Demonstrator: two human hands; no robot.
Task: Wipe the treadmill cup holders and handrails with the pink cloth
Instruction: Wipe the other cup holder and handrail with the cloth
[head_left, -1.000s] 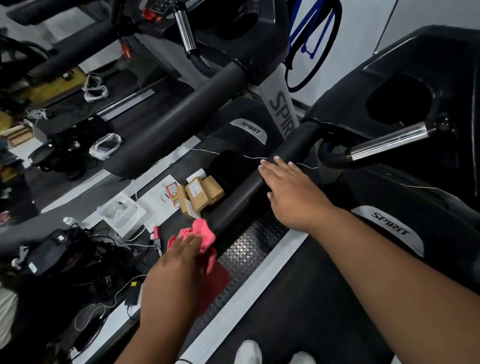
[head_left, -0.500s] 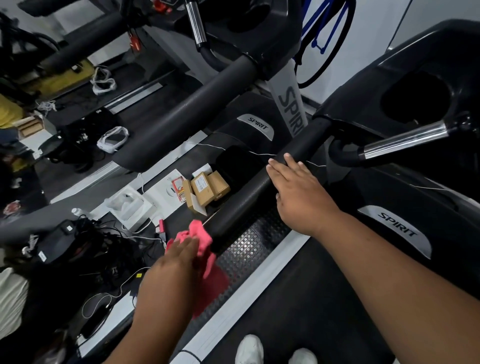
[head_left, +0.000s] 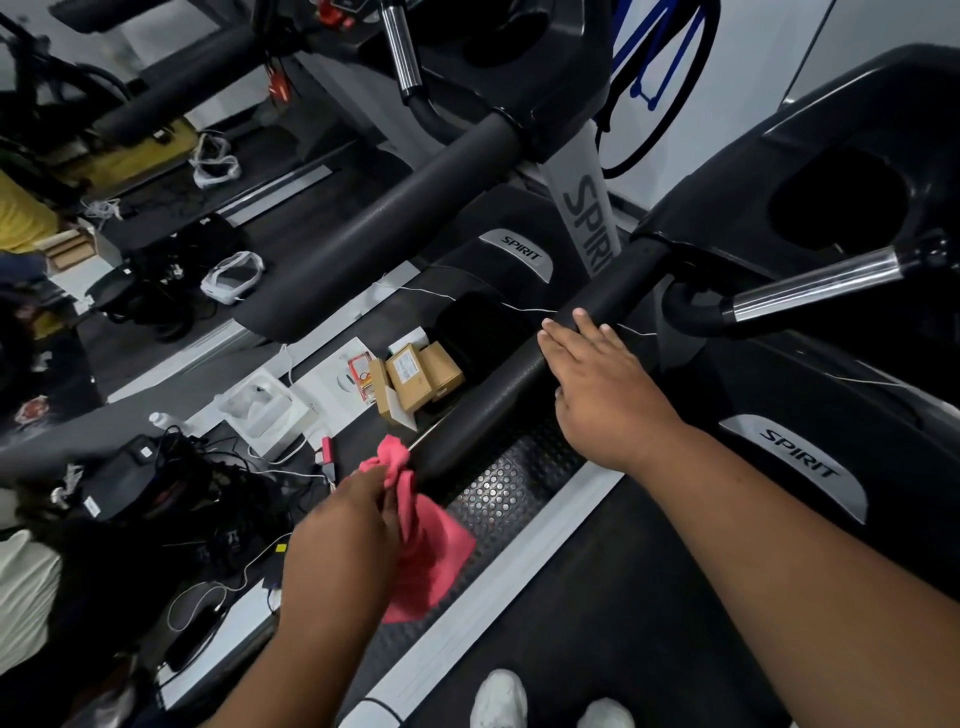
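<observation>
Handrail (head_left: 498, 395) end just beside pink cloth (head_left: 434, 551) gripped in left hand (head_left: 343, 525); right hand (head_left: 608, 384) flat on it, fingers straight

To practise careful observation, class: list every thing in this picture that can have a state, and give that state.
Left hand: grips the pink cloth.
Pink cloth: bunched, hanging beside the near end of the handrail.
Right hand: flat, fingers straight, resting on the handrail.
Cup holder: too dark to see inside.
Cardboard boxes: closed.
</observation>
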